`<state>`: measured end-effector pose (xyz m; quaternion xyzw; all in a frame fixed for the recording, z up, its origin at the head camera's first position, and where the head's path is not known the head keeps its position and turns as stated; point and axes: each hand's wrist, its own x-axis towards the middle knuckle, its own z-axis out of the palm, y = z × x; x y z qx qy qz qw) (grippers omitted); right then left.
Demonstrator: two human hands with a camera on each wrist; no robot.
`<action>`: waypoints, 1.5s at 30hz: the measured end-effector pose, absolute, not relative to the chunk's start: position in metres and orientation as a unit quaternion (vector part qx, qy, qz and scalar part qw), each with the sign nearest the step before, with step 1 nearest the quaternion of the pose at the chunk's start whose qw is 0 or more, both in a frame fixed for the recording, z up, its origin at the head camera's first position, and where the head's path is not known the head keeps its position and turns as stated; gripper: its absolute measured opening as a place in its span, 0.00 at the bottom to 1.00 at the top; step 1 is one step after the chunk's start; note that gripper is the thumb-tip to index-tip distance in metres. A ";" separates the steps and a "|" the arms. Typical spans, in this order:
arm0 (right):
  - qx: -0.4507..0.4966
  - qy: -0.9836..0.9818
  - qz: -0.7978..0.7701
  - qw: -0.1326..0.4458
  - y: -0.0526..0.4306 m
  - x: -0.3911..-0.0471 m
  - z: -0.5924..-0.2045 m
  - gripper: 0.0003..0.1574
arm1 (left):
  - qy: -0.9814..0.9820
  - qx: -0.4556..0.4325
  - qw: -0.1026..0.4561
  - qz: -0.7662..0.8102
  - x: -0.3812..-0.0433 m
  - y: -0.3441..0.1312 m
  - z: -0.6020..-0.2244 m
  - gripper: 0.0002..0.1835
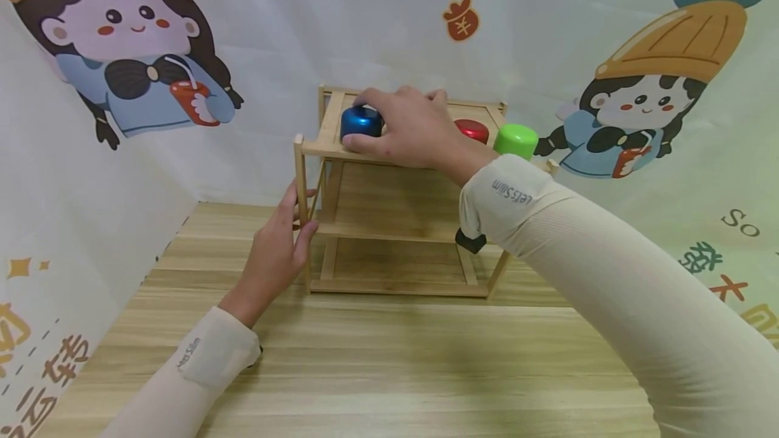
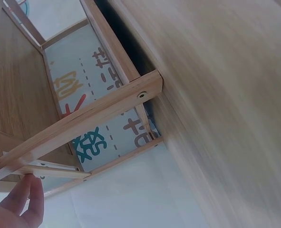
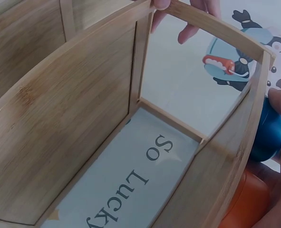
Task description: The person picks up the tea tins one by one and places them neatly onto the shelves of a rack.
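A three-tier wooden shelf rack (image 1: 402, 228) stands on the wood-grain table. My right hand (image 1: 414, 127) reaches over its top tier and holds a shiny blue round canister (image 1: 360, 126), thumb at the front and index finger over the back. The right wrist view shows that blue canister (image 3: 266, 130) beside an orange-red one (image 3: 247, 199). A red canister (image 1: 473, 130) and a bright green canister (image 1: 516, 140) sit to the right on the top tier, partly behind my wrist. At the rack's left side, my left hand (image 1: 276, 242) grips the upright and side bar (image 2: 54, 171).
Wood-grain tabletop (image 1: 365, 370) spreads in front of the rack. A white printed cloth (image 1: 377, 19) with cartoon figures hangs behind and at both sides. A black device (image 1: 470, 240) hangs under my right wrist, before the middle tier.
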<state>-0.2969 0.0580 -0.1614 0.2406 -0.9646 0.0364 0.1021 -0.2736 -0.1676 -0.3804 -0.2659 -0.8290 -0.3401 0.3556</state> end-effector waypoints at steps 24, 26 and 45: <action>0.246 -0.962 0.017 0.120 0.058 -0.297 -0.163 0.50 | -0.832 -0.267 0.352 -0.336 -0.274 -0.168 -0.380 0.44; 0.245 -0.961 0.016 0.125 0.058 -0.296 -0.164 0.50 | -0.831 -0.267 0.352 -0.338 -0.274 -0.168 -0.380 0.44; 0.213 -0.922 0.158 0.282 0.127 -0.256 -0.162 0.32 | -0.828 -0.268 0.355 -0.342 -0.274 -0.169 -0.381 0.43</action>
